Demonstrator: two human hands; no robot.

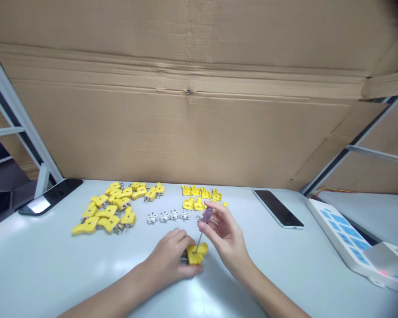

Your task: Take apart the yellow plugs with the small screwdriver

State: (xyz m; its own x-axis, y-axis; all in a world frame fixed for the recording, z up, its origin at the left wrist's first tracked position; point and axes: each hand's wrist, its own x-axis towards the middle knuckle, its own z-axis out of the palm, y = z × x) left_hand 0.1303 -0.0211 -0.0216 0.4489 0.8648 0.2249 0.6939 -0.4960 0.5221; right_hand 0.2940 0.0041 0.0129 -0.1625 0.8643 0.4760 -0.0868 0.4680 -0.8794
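My left hand (pixel 173 255) grips a yellow plug (pixel 195 255) low over the white table, its metal prongs pointing left. Between the fingertips of my right hand (pixel 226 232) is the purple handle of a screwdriver (pixel 207 215); its thin shaft slants down and the tip meets the top of the plug. Beyond my hands lie a row of white plug inserts (pixel 165 216), a few small screws (pixel 199 218) and several open yellow shell halves (pixel 199 203), some partly hidden behind my right hand.
Several yellow plugs (pixel 108 212) are heaped at the left. A dark phone-like device (pixel 51 197) lies at the far left, a phone (pixel 278 208) at the right, beside a white power strip (pixel 348 240). Cardboard (pixel 192 132) stands along the table's (pixel 96 269) back edge.
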